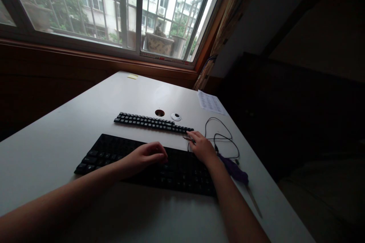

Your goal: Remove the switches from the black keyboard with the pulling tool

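My right hand [203, 148] is at the right end of a row of loose black keycaps [145, 121], its fingertips at the last caps. A small, thin metal tool [188, 139] sticks out to the left from under its fingers; its exact kind is too small to tell. Over the middle of a black keyboard [95, 155] hovers my left hand [149, 154], fingers curled in toward the thumb. What it holds, if anything, is hidden. Keys show at the keyboard's left end, while its upper middle is dark and partly covered by my hands.
A black cable [232, 138] loops right of my right hand. Beside my forearm lies a purple item [235, 171] with a thin pale blade-like end. Behind the keycaps are a cable hole [160, 113] and a round white cover [176, 116]. Printed paper [211, 102] lies at the back right.
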`<state>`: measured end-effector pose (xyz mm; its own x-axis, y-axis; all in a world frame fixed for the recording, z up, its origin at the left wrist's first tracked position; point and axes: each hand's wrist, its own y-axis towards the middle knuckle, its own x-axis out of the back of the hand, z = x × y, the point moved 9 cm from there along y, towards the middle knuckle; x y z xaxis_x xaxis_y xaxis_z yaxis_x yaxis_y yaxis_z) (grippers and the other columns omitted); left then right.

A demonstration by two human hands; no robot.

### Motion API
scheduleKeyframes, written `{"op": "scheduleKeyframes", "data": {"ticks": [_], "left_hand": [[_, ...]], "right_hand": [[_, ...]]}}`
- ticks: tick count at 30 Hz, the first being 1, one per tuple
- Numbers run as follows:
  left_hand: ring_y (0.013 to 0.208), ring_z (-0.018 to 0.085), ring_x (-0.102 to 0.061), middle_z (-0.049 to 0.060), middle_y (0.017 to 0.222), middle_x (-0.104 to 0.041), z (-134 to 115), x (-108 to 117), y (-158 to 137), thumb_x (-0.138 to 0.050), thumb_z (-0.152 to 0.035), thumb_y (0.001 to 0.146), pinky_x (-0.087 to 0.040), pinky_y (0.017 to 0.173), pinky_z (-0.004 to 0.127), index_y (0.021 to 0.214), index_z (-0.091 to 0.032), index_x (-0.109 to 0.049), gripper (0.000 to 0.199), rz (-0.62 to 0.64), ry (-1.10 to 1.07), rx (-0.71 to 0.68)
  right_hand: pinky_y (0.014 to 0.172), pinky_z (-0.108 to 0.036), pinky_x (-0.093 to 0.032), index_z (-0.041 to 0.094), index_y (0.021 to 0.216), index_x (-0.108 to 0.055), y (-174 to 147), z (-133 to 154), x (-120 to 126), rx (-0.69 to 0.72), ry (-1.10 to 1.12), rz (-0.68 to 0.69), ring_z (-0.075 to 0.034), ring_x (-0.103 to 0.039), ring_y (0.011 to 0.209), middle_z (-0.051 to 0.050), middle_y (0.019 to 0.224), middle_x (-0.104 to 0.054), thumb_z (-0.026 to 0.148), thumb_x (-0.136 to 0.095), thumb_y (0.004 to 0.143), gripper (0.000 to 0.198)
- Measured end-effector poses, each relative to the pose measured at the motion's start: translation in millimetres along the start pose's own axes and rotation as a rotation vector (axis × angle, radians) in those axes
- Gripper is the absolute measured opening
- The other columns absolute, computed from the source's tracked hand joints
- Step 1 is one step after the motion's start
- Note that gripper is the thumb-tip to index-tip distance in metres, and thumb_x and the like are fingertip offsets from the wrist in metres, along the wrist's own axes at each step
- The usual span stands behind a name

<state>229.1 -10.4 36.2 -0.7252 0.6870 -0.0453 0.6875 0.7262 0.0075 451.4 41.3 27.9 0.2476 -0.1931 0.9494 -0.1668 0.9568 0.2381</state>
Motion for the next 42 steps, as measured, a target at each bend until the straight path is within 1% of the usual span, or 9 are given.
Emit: {"op": "scheduleKeyframes", "data": {"ticks": [4,7,13,26,30,34,38,40,42], "left_hand": [[0.091,0.019,-0.060,0.005,0.094,-0.066,1.0,0.3,0.4,-0.065,-0.037,0.088,-0.046,0.085,0.032,0.097,-0.015,-0.065,0.023,-0.005,0.003,-0.002],[0.090,0.019,-0.060,0.005,0.094,-0.066,1.0,0.5,0.4,-0.065,-0.038,0.088,-0.047,0.084,0.032,0.097,-0.015,-0.065,0.024,-0.008,0.014,-0.005],[0.091,0.019,-0.060,0.005,0.095,-0.066,0.6,-0.2,-0.4,-0.065,-0.036,0.088,-0.047,0.085,0.033,0.097,-0.016,-0.065,0.022,-0.006,0.008,0.003],[0.090,0.018,-0.059,0.005,0.093,-0.066,0.8,0.4,0.0,-0.064,-0.036,0.089,-0.046,0.085,0.032,0.097,-0.015,-0.065,0.022,-0.013,0.011,-0.006],[0.091,0.019,-0.059,0.005,0.094,-0.066,1.3,0.1,-0.2,-0.064,-0.036,0.089,-0.046,0.085,0.032,0.097,-0.015,-0.066,0.022,-0.010,0.016,-0.006],[0.091,0.018,-0.060,0.005,0.095,-0.066,2.2,-0.1,-0.2,-0.064,-0.035,0.089,-0.046,0.085,0.032,0.098,-0.016,-0.066,0.021,-0.008,0.003,-0.007],[0.091,0.019,-0.060,0.006,0.094,-0.067,2.4,0.3,0.0,-0.064,-0.037,0.089,-0.046,0.086,0.033,0.098,-0.016,-0.065,0.023,-0.010,0.014,-0.005],[0.092,0.019,-0.060,0.006,0.095,-0.067,2.0,0.1,0.0,-0.064,-0.037,0.089,-0.047,0.086,0.033,0.098,-0.015,-0.065,0.024,-0.004,0.023,-0.006],[0.092,0.019,-0.060,0.006,0.095,-0.067,1.4,-0.2,0.0,-0.064,-0.038,0.089,-0.047,0.086,0.033,0.098,-0.015,-0.065,0.024,0.003,0.027,-0.007]], "right_hand": [[0.100,-0.032,-0.047,0.023,0.137,-0.054,0.4,-1.6,-0.8,-0.020,-0.005,0.014,-0.022,-0.059,0.116,-0.006,0.133,-0.059,0.019,-0.053,0.088,0.049],[0.102,-0.032,-0.046,0.022,0.136,-0.055,1.0,-1.6,-2.9,-0.016,-0.001,0.032,-0.023,-0.058,0.118,-0.006,0.135,-0.058,0.020,-0.052,0.089,0.048],[0.105,-0.034,-0.044,0.024,0.137,-0.055,1.7,-3.5,-5.9,-0.014,0.021,0.035,-0.022,-0.056,0.122,-0.006,0.138,-0.056,0.019,-0.053,0.088,0.049],[0.105,-0.034,-0.043,0.021,0.137,-0.054,0.1,-1.4,-3.9,-0.002,0.030,0.030,-0.022,-0.056,0.122,-0.007,0.137,-0.057,0.019,-0.051,0.089,0.048],[0.104,-0.034,-0.044,0.023,0.135,-0.055,-0.1,-1.8,-3.3,-0.006,0.033,0.023,-0.022,-0.057,0.120,-0.006,0.137,-0.057,0.019,-0.052,0.089,0.046],[0.099,-0.033,-0.047,0.023,0.134,-0.056,-1.8,-1.4,1.0,-0.022,0.034,-0.005,-0.022,-0.060,0.115,-0.006,0.132,-0.059,0.018,-0.052,0.088,0.046],[0.097,-0.034,-0.048,0.024,0.130,-0.058,-6.0,-2.7,10.4,-0.033,0.071,-0.090,-0.022,-0.062,0.110,-0.006,0.125,-0.063,0.017,-0.052,0.088,0.043],[0.096,-0.035,-0.048,0.023,0.124,-0.061,-9.2,-5.2,17.3,-0.026,0.121,-0.151,-0.022,-0.062,0.107,-0.007,0.119,-0.065,0.018,-0.050,0.089,0.037],[0.094,-0.035,-0.048,0.021,0.115,-0.065,-13.3,-10.2,25.7,-0.021,0.186,-0.216,-0.022,-0.063,0.102,-0.008,0.111,-0.067,0.024,-0.049,0.092,0.028]]}}
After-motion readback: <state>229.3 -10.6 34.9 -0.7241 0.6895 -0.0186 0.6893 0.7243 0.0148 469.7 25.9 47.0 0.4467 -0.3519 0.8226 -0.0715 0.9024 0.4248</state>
